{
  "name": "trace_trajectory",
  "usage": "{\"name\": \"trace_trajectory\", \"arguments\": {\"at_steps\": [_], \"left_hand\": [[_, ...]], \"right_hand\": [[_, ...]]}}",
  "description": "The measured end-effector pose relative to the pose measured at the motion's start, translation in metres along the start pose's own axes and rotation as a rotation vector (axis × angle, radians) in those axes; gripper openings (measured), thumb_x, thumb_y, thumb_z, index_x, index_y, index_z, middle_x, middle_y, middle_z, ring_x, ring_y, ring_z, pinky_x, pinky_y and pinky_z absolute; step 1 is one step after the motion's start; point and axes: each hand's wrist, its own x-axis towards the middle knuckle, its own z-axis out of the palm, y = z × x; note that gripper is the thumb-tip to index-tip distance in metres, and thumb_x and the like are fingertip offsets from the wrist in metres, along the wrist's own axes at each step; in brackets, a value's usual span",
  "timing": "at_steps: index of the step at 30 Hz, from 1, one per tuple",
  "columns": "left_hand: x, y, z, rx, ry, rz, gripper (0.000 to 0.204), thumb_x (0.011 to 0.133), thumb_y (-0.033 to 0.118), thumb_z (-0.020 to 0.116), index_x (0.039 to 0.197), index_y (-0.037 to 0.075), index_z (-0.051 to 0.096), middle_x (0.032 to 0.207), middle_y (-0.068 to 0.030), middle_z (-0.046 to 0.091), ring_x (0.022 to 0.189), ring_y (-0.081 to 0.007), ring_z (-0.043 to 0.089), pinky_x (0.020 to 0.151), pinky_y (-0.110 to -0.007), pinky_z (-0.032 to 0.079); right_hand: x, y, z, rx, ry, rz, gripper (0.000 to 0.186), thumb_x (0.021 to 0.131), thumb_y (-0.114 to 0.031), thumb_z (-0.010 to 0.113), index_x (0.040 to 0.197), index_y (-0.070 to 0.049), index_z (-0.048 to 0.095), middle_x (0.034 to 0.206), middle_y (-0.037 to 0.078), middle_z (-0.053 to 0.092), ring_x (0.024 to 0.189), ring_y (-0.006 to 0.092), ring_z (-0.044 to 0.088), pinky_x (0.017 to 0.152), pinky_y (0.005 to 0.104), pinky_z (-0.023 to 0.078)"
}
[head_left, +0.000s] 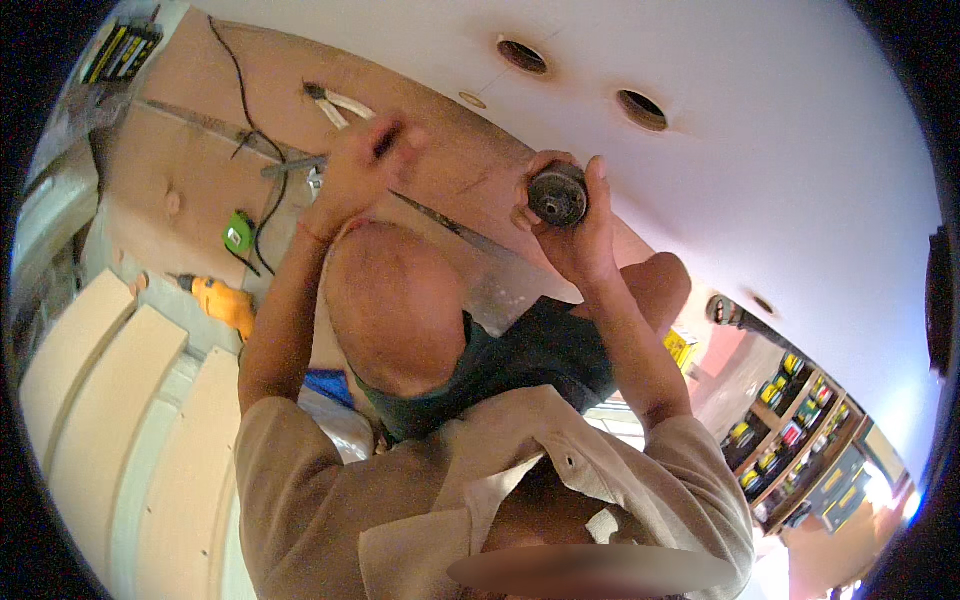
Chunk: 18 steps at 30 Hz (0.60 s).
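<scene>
In my right hand is a dark, round, cup-shaped hole saw, its face with a small centre hole turned up toward me. The fingers wrap round its rim, close to a large white panel with round holes cut in it. My left hand hovers over the brown board, smeared by motion. Whether its fingers grip anything is hidden by the blur. Beside it lie white-handled pliers and a grey metal tool.
A black cable snakes across the board past a green tape measure. An orange power drill lies near curved pale boards at the left. Shelves of tools stand at the right. My bent knees flank the work area.
</scene>
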Motion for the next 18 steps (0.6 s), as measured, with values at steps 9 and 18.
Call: {"name": "trace_trajectory", "arguments": {"at_steps": [9,18], "left_hand": [[-0.061,0.118,-0.032,-0.128,0.466,-0.348,0.031,0.100,0.032,0.061,0.096,0.002,0.062,0.073,0.0031,0.049,0.068,-0.0058,0.042,0.061,-0.023,0.036],[-0.111,0.244,-0.036,0.436,0.152,-0.035,0.026,0.094,0.026,0.064,0.099,0.001,0.063,0.082,-0.0145,0.065,0.074,-0.0300,0.063,0.067,-0.038,0.049]], "right_hand": [[-0.047,-0.052,-0.001,0.085,-0.262,0.060,0.067,0.098,-0.069,0.034,0.107,-0.006,0.057,0.093,0.008,0.057,0.067,0.0172,0.049,0.063,0.0337,0.041],[-0.089,-0.044,-0.005,-0.013,-0.356,-0.020,0.064,0.101,-0.063,0.032,0.106,-0.004,0.057,0.088,0.009,0.058,0.067,0.0182,0.054,0.062,0.0340,0.048]]}}
